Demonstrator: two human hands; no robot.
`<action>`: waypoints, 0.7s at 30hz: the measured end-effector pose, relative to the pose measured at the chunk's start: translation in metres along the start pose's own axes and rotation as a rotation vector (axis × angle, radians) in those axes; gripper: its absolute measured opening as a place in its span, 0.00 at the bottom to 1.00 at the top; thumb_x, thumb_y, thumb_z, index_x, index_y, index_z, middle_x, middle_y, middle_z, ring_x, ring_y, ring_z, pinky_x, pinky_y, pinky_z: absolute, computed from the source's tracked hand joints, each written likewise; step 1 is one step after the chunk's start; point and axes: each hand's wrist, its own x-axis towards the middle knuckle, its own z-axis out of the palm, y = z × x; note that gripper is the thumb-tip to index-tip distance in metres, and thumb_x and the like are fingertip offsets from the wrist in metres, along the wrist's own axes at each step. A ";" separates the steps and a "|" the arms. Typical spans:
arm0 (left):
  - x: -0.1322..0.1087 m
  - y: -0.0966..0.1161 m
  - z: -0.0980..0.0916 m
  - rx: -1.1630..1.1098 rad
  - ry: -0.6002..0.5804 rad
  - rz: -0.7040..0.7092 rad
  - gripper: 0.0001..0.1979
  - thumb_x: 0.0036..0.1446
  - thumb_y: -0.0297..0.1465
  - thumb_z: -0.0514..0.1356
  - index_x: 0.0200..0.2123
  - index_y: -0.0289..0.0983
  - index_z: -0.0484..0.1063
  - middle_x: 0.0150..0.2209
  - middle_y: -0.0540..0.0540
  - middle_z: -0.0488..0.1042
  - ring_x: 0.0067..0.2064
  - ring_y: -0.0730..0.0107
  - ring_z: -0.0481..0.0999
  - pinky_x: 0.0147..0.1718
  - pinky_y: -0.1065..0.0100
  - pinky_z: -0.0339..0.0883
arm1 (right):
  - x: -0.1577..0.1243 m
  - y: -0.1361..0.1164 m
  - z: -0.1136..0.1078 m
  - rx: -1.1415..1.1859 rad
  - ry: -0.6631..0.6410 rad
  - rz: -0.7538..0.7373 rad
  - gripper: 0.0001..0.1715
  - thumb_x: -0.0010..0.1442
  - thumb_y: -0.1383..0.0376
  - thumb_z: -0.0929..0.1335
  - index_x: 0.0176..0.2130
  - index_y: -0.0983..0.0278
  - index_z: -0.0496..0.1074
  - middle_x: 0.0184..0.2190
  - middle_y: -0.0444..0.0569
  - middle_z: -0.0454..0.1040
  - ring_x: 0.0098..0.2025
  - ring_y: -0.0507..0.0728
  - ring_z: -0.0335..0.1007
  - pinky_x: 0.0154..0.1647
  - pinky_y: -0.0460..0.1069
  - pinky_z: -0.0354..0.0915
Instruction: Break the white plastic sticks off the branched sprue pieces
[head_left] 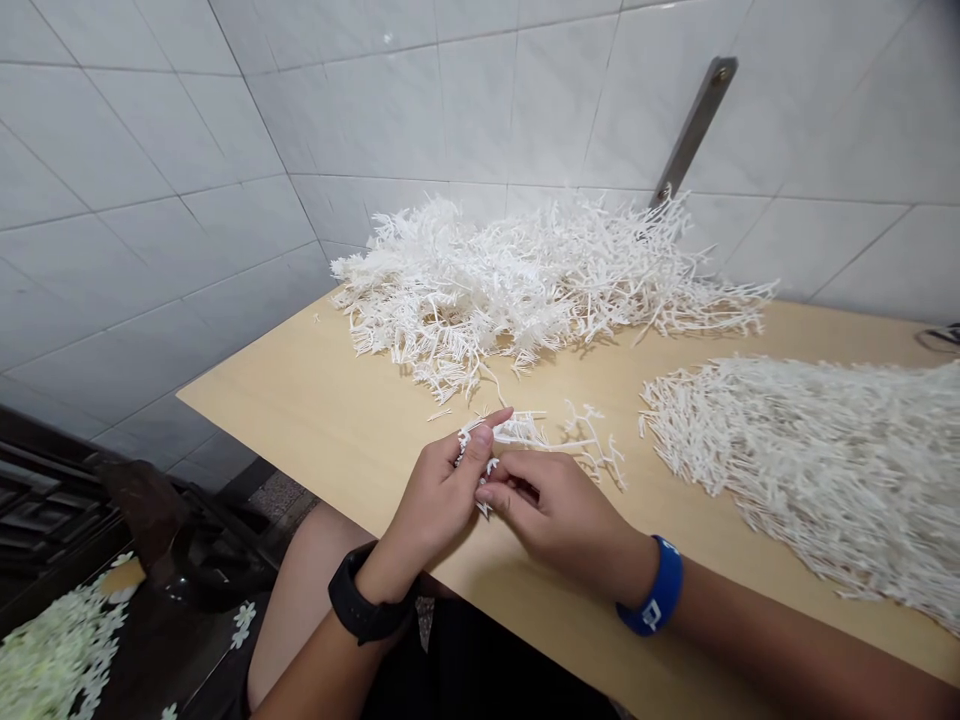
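Over the table's front part, my left hand (442, 485) is closed on a white branched plastic stem (465, 440), its thumb pressed down and its index finger stretched along the top. My right hand (562, 505) meets it from the right. Its thumb and index finger pinch the lower end of a small white piece (484, 508) just beside the left thumb. Where the pieces join is partly hidden by the fingers. Just behind my hands, loose white branched sprigs (596, 440) lie flat on the wood.
A tangled heap of white plastic stems (510, 280) stands against the tiled wall (480, 100). To the right spreads a big pile of short white pieces (840, 470) on the light wooden table (277, 385). Pale flower shapes (56, 640) lie on a dark seat at lower left.
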 end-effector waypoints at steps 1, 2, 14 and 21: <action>0.000 0.000 0.000 0.014 -0.007 0.011 0.26 0.65 0.45 0.49 0.55 0.35 0.72 0.21 0.53 0.65 0.28 0.71 0.67 0.31 0.71 0.62 | 0.000 0.001 0.000 0.003 -0.028 -0.025 0.15 0.62 0.68 0.64 0.24 0.64 0.62 0.22 0.40 0.64 0.25 0.49 0.58 0.28 0.46 0.52; 0.000 -0.001 0.000 0.031 0.001 0.019 0.26 0.65 0.45 0.49 0.53 0.35 0.73 0.21 0.53 0.64 0.28 0.71 0.67 0.31 0.71 0.62 | 0.000 0.001 -0.001 0.005 -0.057 -0.042 0.16 0.62 0.69 0.64 0.23 0.64 0.59 0.21 0.39 0.62 0.24 0.49 0.57 0.27 0.46 0.51; 0.004 -0.006 -0.001 0.016 0.214 -0.006 0.25 0.63 0.47 0.52 0.19 0.37 0.61 0.17 0.53 0.62 0.21 0.74 0.62 0.24 0.72 0.57 | -0.013 -0.003 -0.022 -0.362 -0.054 -0.096 0.20 0.63 0.65 0.64 0.20 0.63 0.58 0.17 0.42 0.62 0.21 0.50 0.54 0.25 0.48 0.46; 0.000 -0.002 0.003 -0.011 0.267 0.008 0.20 0.62 0.45 0.54 0.35 0.34 0.75 0.20 0.54 0.64 0.23 0.73 0.65 0.25 0.72 0.60 | -0.007 0.002 -0.022 -0.411 -0.046 0.005 0.27 0.67 0.51 0.62 0.22 0.64 0.65 0.20 0.45 0.68 0.24 0.52 0.60 0.26 0.48 0.46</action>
